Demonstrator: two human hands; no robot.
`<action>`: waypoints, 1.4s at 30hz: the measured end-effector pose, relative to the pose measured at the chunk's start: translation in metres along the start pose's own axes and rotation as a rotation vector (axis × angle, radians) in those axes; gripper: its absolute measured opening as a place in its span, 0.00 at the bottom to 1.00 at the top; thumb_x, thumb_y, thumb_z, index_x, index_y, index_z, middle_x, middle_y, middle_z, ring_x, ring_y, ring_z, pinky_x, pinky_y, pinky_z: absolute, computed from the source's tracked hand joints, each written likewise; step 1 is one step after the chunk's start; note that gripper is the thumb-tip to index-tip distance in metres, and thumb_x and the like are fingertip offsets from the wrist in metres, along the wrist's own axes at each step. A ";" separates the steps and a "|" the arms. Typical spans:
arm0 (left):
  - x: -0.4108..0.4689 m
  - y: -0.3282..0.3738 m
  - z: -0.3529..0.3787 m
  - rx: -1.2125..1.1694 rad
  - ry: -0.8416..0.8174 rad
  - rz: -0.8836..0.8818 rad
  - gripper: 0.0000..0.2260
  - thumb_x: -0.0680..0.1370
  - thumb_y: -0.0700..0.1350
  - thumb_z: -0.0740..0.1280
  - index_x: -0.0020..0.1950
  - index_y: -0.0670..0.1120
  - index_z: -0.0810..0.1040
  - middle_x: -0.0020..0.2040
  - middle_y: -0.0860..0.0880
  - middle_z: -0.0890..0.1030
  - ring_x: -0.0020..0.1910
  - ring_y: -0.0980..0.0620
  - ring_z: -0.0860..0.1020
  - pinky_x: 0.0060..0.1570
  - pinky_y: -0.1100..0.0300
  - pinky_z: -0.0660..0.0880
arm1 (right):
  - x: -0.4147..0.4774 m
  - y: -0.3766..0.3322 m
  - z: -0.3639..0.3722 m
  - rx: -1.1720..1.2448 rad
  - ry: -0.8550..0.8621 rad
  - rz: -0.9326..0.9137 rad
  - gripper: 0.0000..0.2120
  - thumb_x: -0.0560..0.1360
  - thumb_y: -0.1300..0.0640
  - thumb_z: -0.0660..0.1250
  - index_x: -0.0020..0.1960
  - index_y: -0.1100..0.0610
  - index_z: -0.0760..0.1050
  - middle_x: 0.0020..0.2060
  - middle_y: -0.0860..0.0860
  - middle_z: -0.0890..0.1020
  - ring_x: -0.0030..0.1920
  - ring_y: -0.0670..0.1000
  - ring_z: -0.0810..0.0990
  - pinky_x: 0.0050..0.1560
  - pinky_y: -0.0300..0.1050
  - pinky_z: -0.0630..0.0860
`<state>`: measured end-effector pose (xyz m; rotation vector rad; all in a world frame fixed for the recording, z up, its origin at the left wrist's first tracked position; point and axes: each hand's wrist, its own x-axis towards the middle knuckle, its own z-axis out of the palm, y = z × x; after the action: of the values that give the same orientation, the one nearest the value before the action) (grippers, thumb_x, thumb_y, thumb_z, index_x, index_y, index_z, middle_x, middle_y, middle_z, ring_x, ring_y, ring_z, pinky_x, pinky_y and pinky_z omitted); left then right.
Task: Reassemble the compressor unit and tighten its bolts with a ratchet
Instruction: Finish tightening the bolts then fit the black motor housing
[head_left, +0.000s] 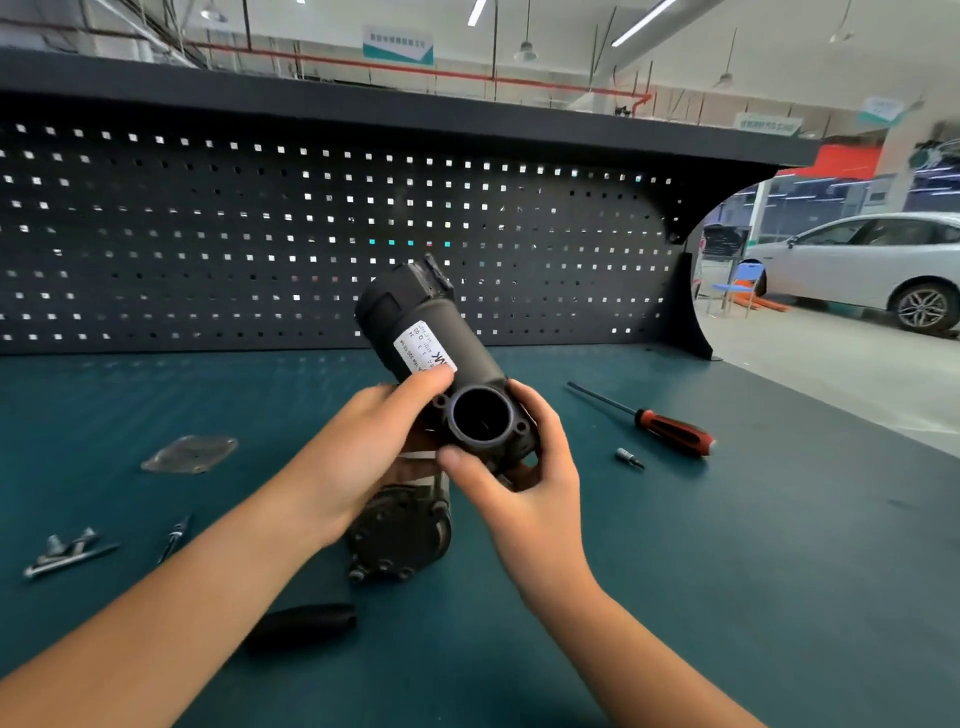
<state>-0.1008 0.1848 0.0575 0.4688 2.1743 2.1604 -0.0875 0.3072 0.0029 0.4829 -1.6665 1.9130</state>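
The teal counter (727, 571) carries the loose parts, so the job looks to be at the fitting stage, well short of any tightening. Both hands hold the black cylinder (431, 332) up above the counter's middle, its open flanged mouth turned toward the camera and its labelled body slanting away and up. The left hand (363, 447) grips it from the side with the thumb laid by the label; the right hand (524, 488) cups the flange, thumb on its lower rim. Just below them the motor body (400, 535) lies on the counter, partly hidden by the left wrist. The next move likely calls for turning the cylinder so its flange holes line up with the body, then seating it squarely. A black grip (301, 626) lies near the front edge; whether it is the ratchet I cannot tell. A screwdriver (670, 423) lies to the right, a cover plate (189, 454) to the left, bolts (67, 553) at far left, and a small bit (628, 457) near the screwdriver.
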 end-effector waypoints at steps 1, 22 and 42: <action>0.001 -0.001 -0.002 0.086 0.019 0.018 0.15 0.75 0.57 0.63 0.40 0.51 0.85 0.41 0.52 0.85 0.41 0.58 0.82 0.43 0.60 0.76 | 0.001 0.000 -0.003 0.026 0.007 0.011 0.29 0.57 0.47 0.76 0.56 0.46 0.74 0.51 0.42 0.82 0.52 0.39 0.80 0.50 0.30 0.74; -0.009 -0.058 -0.025 1.325 0.094 0.700 0.19 0.70 0.57 0.59 0.44 0.45 0.82 0.44 0.52 0.84 0.47 0.52 0.82 0.44 0.60 0.77 | -0.004 0.025 -0.086 -0.763 0.056 0.129 0.31 0.53 0.40 0.78 0.54 0.44 0.79 0.47 0.39 0.81 0.50 0.38 0.78 0.48 0.23 0.66; 0.007 -0.064 -0.015 1.615 0.306 0.591 0.28 0.69 0.62 0.54 0.32 0.39 0.78 0.32 0.41 0.81 0.27 0.45 0.80 0.18 0.60 0.71 | -0.013 0.031 -0.055 -1.022 -0.291 0.043 0.28 0.70 0.43 0.71 0.68 0.46 0.70 0.66 0.45 0.73 0.65 0.47 0.72 0.61 0.36 0.65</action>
<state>-0.1225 0.1732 -0.0037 0.8371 3.8047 -0.0997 -0.0914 0.3567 -0.0385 0.2945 -2.5477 0.8055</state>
